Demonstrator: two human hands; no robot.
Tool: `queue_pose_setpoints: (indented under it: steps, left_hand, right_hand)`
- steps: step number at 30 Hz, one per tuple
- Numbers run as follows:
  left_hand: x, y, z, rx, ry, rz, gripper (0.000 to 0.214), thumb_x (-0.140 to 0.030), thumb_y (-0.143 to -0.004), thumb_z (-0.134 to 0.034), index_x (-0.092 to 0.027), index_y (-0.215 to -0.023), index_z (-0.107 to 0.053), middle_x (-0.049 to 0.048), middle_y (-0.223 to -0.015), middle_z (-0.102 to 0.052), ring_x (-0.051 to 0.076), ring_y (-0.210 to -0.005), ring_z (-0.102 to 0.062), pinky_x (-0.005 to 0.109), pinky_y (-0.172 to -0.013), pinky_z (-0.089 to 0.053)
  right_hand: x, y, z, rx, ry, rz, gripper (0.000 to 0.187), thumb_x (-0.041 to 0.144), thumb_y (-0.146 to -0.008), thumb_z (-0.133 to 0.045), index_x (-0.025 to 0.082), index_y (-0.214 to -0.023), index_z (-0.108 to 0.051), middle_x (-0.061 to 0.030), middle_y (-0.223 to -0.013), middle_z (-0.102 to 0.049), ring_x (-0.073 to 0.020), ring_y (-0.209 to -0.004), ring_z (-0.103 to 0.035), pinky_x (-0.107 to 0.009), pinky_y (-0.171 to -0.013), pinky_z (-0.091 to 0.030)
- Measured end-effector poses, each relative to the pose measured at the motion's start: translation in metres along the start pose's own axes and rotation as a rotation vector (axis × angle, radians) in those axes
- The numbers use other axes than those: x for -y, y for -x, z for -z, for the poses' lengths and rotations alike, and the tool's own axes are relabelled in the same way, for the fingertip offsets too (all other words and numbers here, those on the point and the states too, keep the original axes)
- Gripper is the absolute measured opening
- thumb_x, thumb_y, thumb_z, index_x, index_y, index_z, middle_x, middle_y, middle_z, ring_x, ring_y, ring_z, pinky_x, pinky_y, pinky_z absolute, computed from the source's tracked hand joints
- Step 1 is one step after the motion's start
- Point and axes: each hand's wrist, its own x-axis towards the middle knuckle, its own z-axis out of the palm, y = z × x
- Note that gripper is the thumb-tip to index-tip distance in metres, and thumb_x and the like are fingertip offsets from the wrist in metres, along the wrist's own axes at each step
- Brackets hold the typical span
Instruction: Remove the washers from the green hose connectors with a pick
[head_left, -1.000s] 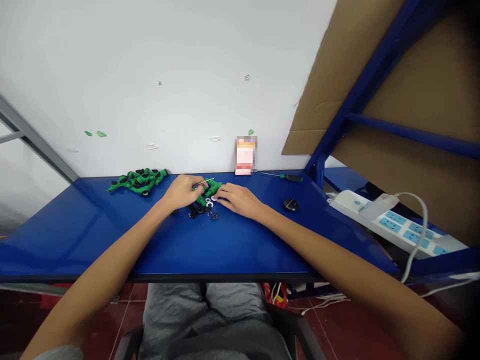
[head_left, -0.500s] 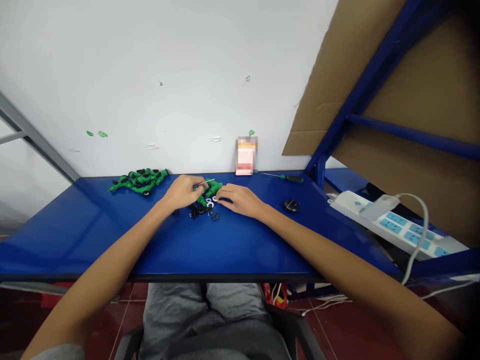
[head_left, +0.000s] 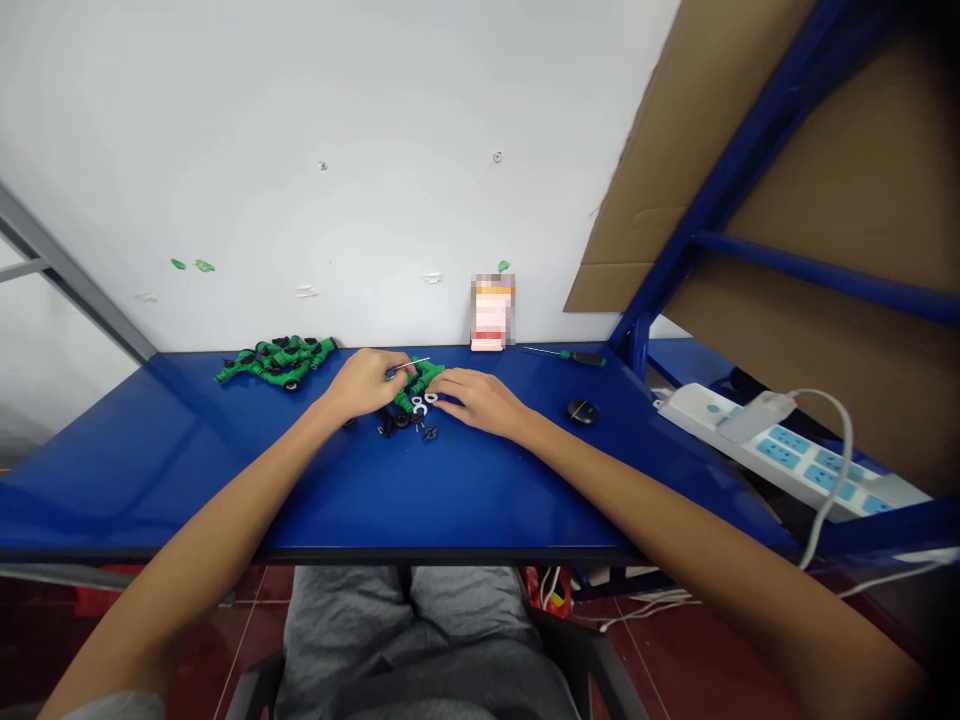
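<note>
My left hand point(head_left: 365, 382) is curled on the blue table point(head_left: 225, 470), pinching a thin metal pin point(head_left: 414, 362) that points right over a green plastic fitting point(head_left: 420, 380). My right hand point(head_left: 475, 397) rests beside it with its fingers bent against the right side of the green fitting. Small black parts point(head_left: 397, 422) and white rings point(head_left: 421, 402) lie on the table just below both hands.
A pile of green fittings with black parts point(head_left: 276, 361) lies at the back left. A green-handled screwdriver point(head_left: 574, 355) and a small box point(head_left: 491, 312) sit by the wall. A black round piece point(head_left: 581, 409) lies right of my hands. A white power strip point(head_left: 787, 445) lies far right.
</note>
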Motion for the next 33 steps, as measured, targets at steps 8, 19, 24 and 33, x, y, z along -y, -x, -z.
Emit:
queue_pose_setpoints:
  steps: [8, 19, 24, 33]
  left_hand:
    - [0.0, 0.0, 0.0, -0.009, -0.019, 0.002, 0.033, -0.019, -0.089, -0.051, -0.018, -0.098, -0.083, 0.0054, -0.093, -0.083, 0.019, -0.074, -0.07, 0.03, -0.073, -0.049]
    - [-0.001, 0.001, 0.002, -0.011, -0.068, 0.019, 0.032, -0.019, -0.091, -0.052, -0.02, -0.099, -0.083, 0.0055, -0.095, -0.084, 0.021, -0.08, -0.074, 0.03, -0.074, -0.051]
    - [-0.003, 0.0, 0.001, -0.016, -0.088, 0.023, 0.032, -0.019, -0.09, -0.052, -0.019, -0.098, -0.083, 0.0053, -0.091, -0.083, 0.021, -0.075, -0.072, 0.03, -0.07, -0.049]
    - [-0.001, -0.001, -0.001, -0.005, -0.094, 0.019, 0.033, -0.02, -0.089, -0.05, -0.019, -0.098, -0.082, 0.0056, -0.095, -0.084, 0.021, -0.079, -0.073, 0.03, -0.072, -0.049]
  right_hand:
    - [-0.004, 0.001, -0.005, 0.017, 0.095, 0.041, 0.03, 0.031, -0.113, -0.051, 0.021, -0.119, -0.078, -0.007, -0.12, -0.079, -0.0219, -0.1, -0.073, -0.038, -0.089, -0.054]
    - [-0.002, 0.0, 0.0, 0.045, 0.028, 0.024, 0.026, 0.026, -0.11, -0.056, 0.022, -0.12, -0.08, -0.0076, -0.119, -0.08, -0.0227, -0.105, -0.074, -0.038, -0.095, -0.057]
    - [0.002, -0.002, 0.002, 0.117, 0.118, 0.061, 0.027, 0.02, -0.109, -0.055, 0.021, -0.12, -0.079, -0.0098, -0.113, -0.079, -0.0228, -0.098, -0.073, -0.038, -0.089, -0.056]
    - [0.007, -0.001, 0.008, 0.23, 0.265, 0.162, 0.034, 0.005, -0.102, -0.054, 0.015, -0.128, -0.073, -0.0124, -0.118, -0.08, -0.0244, -0.099, -0.072, -0.038, -0.084, -0.051]
